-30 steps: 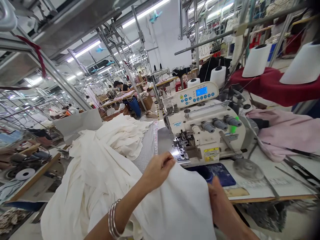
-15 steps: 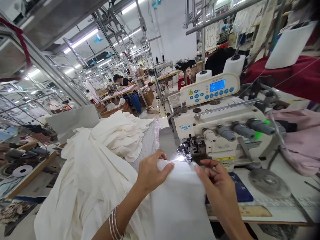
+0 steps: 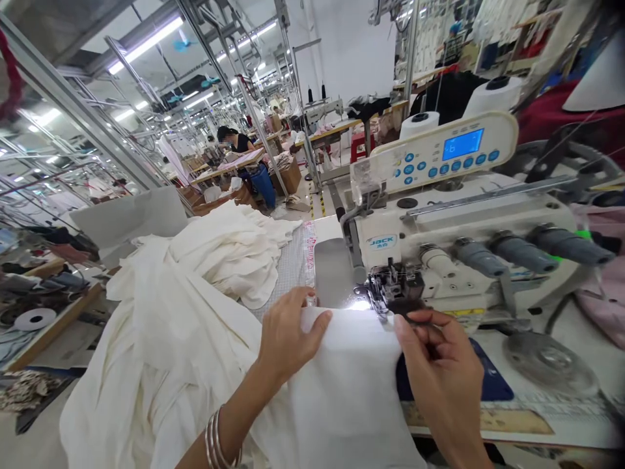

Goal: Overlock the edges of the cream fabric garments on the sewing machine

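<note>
A white fabric piece [image 3: 351, 384] hangs over the table's front edge, its top edge at the lit needle area of a JACK sewing machine [image 3: 383, 251]. My left hand [image 3: 290, 335] grips the piece's upper left corner between thumb and fingers, with bangles on the wrist. The upper right corner is pinched by my right hand [image 3: 437, 365], just in front of the presser foot [image 3: 383, 303]. A large heap of cream fabric [image 3: 180, 326] lies to the left of my left hand.
The machine's control panel [image 3: 439, 156] shows a blue screen. Thread cones [image 3: 420, 125] stand behind it. A dark blue pad [image 3: 486, 374] and a round grey disc [image 3: 549, 361] lie at the right. A person [image 3: 234, 140] sits at a table farther back.
The view has shifted, so the machine appears larger and farther right. Both hands still hold the white piece, and its top edge remains at the needle area.
</note>
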